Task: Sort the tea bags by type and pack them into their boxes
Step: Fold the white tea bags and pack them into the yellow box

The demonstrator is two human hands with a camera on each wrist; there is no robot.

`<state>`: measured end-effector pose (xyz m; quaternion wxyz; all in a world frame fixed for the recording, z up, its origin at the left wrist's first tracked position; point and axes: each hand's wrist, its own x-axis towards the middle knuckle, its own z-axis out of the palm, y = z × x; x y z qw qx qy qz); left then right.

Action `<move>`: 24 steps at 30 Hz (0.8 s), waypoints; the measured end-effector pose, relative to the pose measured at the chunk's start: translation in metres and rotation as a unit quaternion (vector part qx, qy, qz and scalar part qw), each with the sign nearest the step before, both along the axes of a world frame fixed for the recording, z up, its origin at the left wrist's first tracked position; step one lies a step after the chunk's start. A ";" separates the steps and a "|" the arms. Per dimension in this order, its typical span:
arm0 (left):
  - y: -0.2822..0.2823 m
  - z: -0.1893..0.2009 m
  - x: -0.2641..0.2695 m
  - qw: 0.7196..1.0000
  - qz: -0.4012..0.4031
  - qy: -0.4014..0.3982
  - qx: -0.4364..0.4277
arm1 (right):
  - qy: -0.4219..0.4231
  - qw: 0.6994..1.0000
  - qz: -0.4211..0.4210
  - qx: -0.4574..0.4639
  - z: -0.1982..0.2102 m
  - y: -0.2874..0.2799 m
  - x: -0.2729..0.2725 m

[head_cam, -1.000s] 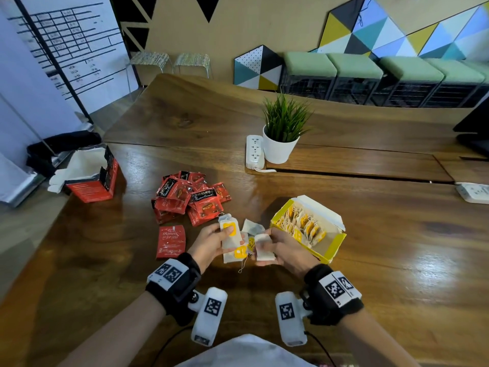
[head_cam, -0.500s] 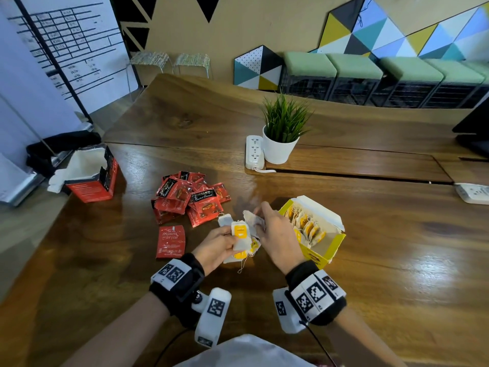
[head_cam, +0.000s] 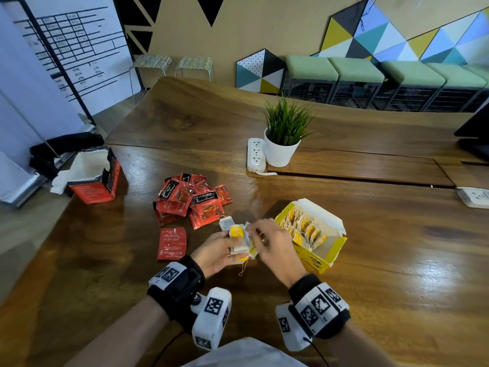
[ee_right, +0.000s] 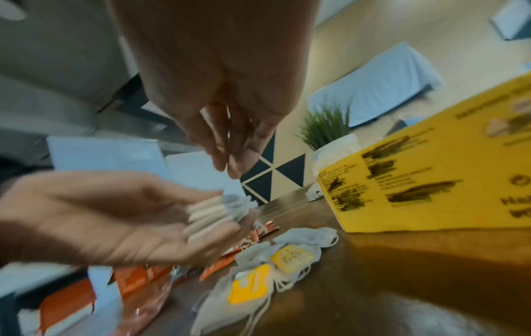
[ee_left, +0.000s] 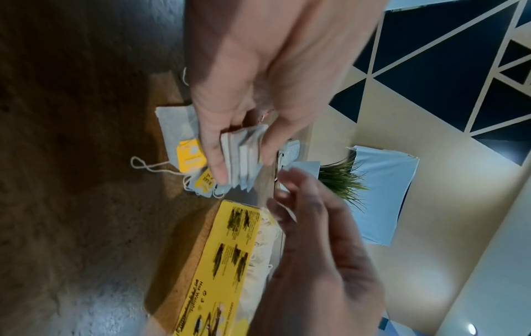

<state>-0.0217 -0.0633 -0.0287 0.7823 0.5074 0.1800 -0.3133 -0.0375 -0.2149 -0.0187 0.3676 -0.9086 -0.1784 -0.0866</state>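
Note:
My left hand (head_cam: 218,249) grips a small stack of white tea bags (head_cam: 239,243) with yellow tags, just above the table. In the left wrist view the stack (ee_left: 244,156) sits between thumb and fingers. My right hand (head_cam: 266,241) hovers at the stack's top edge with loosely straight fingers (ee_right: 229,159) that hold nothing I can make out. The open yellow box (head_cam: 317,259), partly filled with the same bags, stands right of my hands. Loose yellow-tag bags (ee_right: 287,257) lie on the table under them. Red sachets (head_cam: 190,200) are piled to the left, one red sachet (head_cam: 172,243) apart.
An open red box (head_cam: 95,186) stands near the table's left edge. A white potted plant (head_cam: 281,147) and a power strip (head_cam: 255,154) stand behind the pile. A second power strip (head_cam: 473,197) lies at the far right.
My right hand has swung from beside the left hand up and over the loose bags, to the top of the stack. The left hand stayed put with its stack.

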 end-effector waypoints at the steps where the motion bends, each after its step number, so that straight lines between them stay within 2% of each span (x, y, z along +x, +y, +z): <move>1: 0.001 -0.001 -0.001 1.000 -0.010 -0.011 0.009 | 0.022 0.999 -0.036 0.029 0.002 -0.004 0.004; 3: 0.003 -0.002 -0.003 0.998 -0.039 -0.033 0.021 | 0.122 0.987 -0.085 0.062 0.003 -0.009 0.015; 6: 0.004 0.003 -0.009 0.993 -0.086 -0.072 0.029 | 0.309 0.937 -0.059 0.153 0.000 -0.007 0.023; 8: 0.004 0.006 -0.010 0.991 -0.094 -0.088 0.035 | 0.352 0.908 -0.050 0.223 0.000 -0.004 0.021; 16: 0.011 0.003 -0.007 0.989 -0.100 -0.101 0.044 | 0.278 0.932 -0.094 0.214 -0.004 -0.002 0.031; 19: 0.009 0.005 -0.006 0.988 -0.100 -0.110 0.042 | 0.250 0.930 -0.127 0.239 -0.001 -0.007 0.035; 24: 0.006 0.006 -0.006 0.988 -0.102 -0.102 0.050 | 0.221 0.936 -0.151 0.229 -0.001 -0.011 0.032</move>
